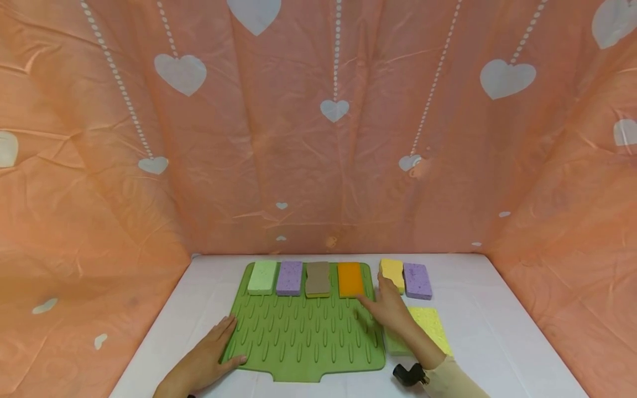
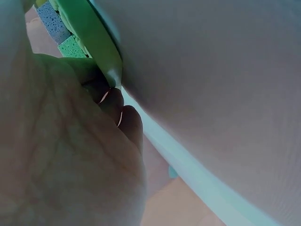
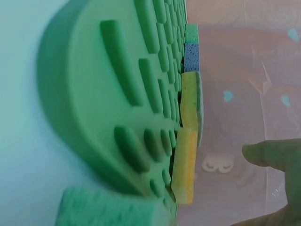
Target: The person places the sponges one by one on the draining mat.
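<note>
My left hand lies along the left edge of a green ridged mat, fingers straight and thumb out over the mat's front left corner. In the left wrist view, its fingers meet the mat's rim. Across the mat's back edge stand a pale green sponge, a purple sponge, a grey-brown sponge and an orange sponge. My right hand reaches over the mat's right side, thumb and fingers spread, with nothing between them. Its thumb tip overlaps the orange sponge's near corner; its fingertips overlap a yellow sponge.
Right of the mat, a second purple sponge lies beside the yellow one. A larger yellow-green sponge is partly hidden under my right forearm. The white table meets an orange curtain with hearts at the back and sides.
</note>
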`<state>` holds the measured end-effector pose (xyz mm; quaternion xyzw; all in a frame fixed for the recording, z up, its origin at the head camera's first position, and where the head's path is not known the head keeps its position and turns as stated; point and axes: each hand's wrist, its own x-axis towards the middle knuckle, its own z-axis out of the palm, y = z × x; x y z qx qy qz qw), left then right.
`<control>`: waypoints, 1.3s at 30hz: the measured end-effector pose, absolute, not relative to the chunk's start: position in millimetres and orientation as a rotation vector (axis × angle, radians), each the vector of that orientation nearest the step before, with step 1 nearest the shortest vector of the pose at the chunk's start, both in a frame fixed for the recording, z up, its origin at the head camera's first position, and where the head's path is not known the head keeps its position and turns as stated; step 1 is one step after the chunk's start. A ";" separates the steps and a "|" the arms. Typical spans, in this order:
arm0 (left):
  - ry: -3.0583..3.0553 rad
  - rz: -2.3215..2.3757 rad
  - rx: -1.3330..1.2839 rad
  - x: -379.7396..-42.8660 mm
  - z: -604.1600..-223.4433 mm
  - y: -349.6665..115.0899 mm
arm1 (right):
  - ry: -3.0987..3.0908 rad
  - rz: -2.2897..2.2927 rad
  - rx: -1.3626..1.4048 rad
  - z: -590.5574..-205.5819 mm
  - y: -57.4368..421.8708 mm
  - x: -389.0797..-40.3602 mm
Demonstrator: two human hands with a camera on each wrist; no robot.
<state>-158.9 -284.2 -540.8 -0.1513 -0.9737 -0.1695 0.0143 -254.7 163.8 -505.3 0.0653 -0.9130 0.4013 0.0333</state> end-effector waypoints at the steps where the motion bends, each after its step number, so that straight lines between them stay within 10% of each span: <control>1: -3.030 -0.527 -0.472 -158.9 -540.7 -284.3 | -2.811 1.230 0.200 -505.0 166.0 -253.7; 39: -3.068 -0.522 -0.480 -159.5 -537.1 -285.3 | -2.990 1.064 0.264 -515.8 271.6 -228.9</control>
